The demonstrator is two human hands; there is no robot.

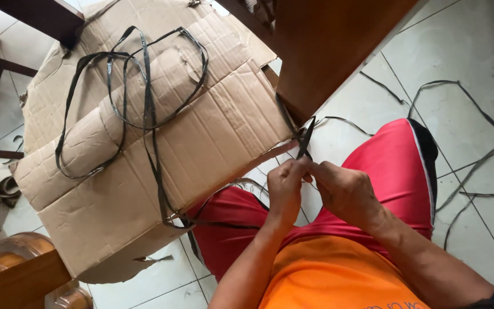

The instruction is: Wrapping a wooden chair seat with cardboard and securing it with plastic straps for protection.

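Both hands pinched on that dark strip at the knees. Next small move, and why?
Probably draw the two hands apart a little to tension the dark strip. Left hand and right hand pinch it together, its short end sticks up, and its long run lies slack over the cardboard.

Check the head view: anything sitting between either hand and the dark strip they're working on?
Nothing visible. The left hand and right hand both already pinch the dark strip at their fingertips, above the red shorts. Its end sticks up beside the wooden furniture corner, close but not between hands and strip.
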